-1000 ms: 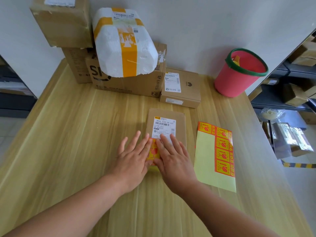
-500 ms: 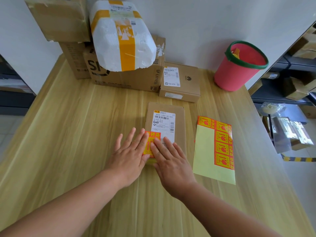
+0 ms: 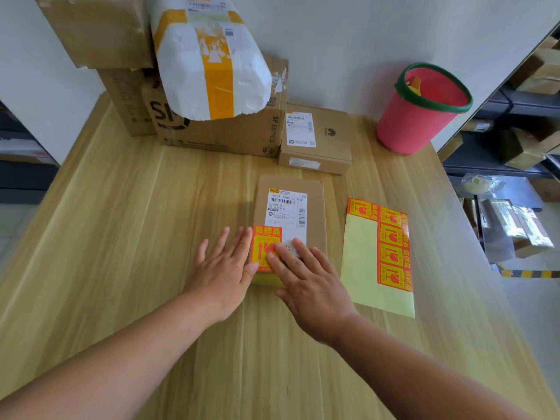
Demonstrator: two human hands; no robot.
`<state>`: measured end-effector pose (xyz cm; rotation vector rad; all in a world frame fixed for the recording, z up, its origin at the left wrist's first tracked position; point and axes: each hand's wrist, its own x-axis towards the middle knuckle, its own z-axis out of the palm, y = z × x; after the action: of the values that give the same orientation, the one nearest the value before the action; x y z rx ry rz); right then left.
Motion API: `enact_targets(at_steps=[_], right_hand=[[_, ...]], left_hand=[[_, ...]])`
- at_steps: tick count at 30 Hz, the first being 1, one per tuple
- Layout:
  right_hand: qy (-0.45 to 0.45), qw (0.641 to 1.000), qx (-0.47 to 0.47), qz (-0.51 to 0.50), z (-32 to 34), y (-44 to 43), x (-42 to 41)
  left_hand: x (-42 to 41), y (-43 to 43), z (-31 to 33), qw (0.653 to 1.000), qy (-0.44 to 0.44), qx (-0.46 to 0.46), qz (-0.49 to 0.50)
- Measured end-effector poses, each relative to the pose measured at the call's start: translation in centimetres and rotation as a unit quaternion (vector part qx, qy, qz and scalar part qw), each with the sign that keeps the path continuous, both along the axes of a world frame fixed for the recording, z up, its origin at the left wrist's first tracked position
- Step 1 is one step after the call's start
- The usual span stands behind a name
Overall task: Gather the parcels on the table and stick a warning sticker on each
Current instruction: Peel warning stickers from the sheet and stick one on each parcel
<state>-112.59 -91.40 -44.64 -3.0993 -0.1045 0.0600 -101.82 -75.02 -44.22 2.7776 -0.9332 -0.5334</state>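
A flat brown parcel (image 3: 315, 204) with a white shipping label lies mid-table. An orange warning sticker (image 3: 264, 241) sits on its near left corner. My left hand (image 3: 222, 269) lies flat beside the parcel's left edge, fingertips touching the sticker's edge. My right hand (image 3: 306, 278) rests flat on the parcel's near end, fingers spread over the sticker and label. To the right lies a yellow sticker sheet (image 3: 366, 262) with several orange stickers left on it.
At the back stand a small brown box (image 3: 328, 140), a large SF carton (image 3: 236, 134), a white foam parcel (image 3: 212, 56) on top of it, and more cartons (image 3: 100, 28) at the left. A red bucket (image 3: 415, 116) stands back right. Shelving lies beyond the table's right edge.
Both hands have slid back toward me along the parcel, uncovering more of the orange sticker. The left hand has moved off to the parcel's left side.
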Motion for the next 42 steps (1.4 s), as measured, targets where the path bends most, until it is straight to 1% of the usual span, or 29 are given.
enact_targets(at_steps=[2,3,5,7,9,11,13,16,18,20,22,23,25,27,29,32,33,37,42], right_hand=[[0.001,1.0,0.026,-0.012,0.4,0.1,0.1],[-0.003,0.998,0.051,-0.032,0.7,0.1,0.1],[-0.011,0.985,0.127,-0.12,1.4,0.0,0.2],[0.026,0.952,0.202,-0.228,1.8,-0.2,0.4],[0.059,0.9,0.292,-0.317,2.1,-0.3,0.8],[0.062,0.848,0.379,-0.367,2.3,-0.3,1.1],[0.062,0.825,0.407,-0.386,2.6,-0.1,1.4],[0.056,0.822,0.398,-0.404,2.9,0.0,1.6],[0.062,0.825,0.385,-0.41,2.9,0.1,1.8],[0.072,0.819,0.385,-0.419,2.9,0.1,2.0],[0.077,0.813,0.387,-0.427,2.9,0.0,2.3],[0.076,0.811,0.386,-0.432,3.0,-0.1,2.6],[0.069,0.81,0.374,-0.445,3.4,-0.5,3.7],[0.063,0.812,0.359,-0.456,3.8,-0.9,5.1],[0.066,0.823,0.336,-0.453,3.9,-0.9,6.3],[0.069,0.83,0.316,-0.454,3.7,-0.7,6.7],[0.068,0.828,0.317,-0.457,3.7,-0.7,6.6],[0.069,0.809,0.337,-0.477,3.8,-1.7,7.5],[0.074,0.803,0.334,-0.488,3.8,-2.2,8.1]], left_hand=[[0.2,0.0,0.3,0.999,0.034,-0.014,0.015],[0.2,0.1,0.6,0.995,0.079,-0.041,0.037],[0.0,0.0,1.2,0.972,0.184,-0.111,0.096],[-0.2,-0.4,1.3,0.952,0.239,-0.149,0.124],[-0.1,-0.9,0.7,0.942,0.261,-0.164,0.136],[0.1,-1.3,0.2,0.929,0.287,-0.185,0.143],[0.0,-1.6,-0.1,0.918,0.308,-0.207,0.143],[-0.1,-1.6,-0.5,0.906,0.332,-0.217,0.15],[0.0,-1.5,-0.8,0.911,0.322,-0.205,0.158],[0.1,-1.6,-1.0,0.914,0.311,-0.202,0.166],[0.1,-1.7,-0.7,0.909,0.312,-0.217,0.169],[0.2,-1.8,-0.2,0.901,0.318,-0.238,0.175],[0.7,-2.5,0.7,0.878,0.319,-0.28,0.22],[1.7,-3.5,1.4,0.869,0.285,-0.292,0.278],[2.6,-4.4,1.6,0.877,0.25,-0.268,0.311],[2.9,-5.2,1.4,0.898,0.221,-0.22,0.309],[3.0,-5.2,1.2,0.896,0.221,-0.223,0.313],[3.8,-5.2,1.2,0.859,0.261,-0.264,0.353],[3.9,-5.5,1.7,0.852,0.274,-0.264,0.36]])
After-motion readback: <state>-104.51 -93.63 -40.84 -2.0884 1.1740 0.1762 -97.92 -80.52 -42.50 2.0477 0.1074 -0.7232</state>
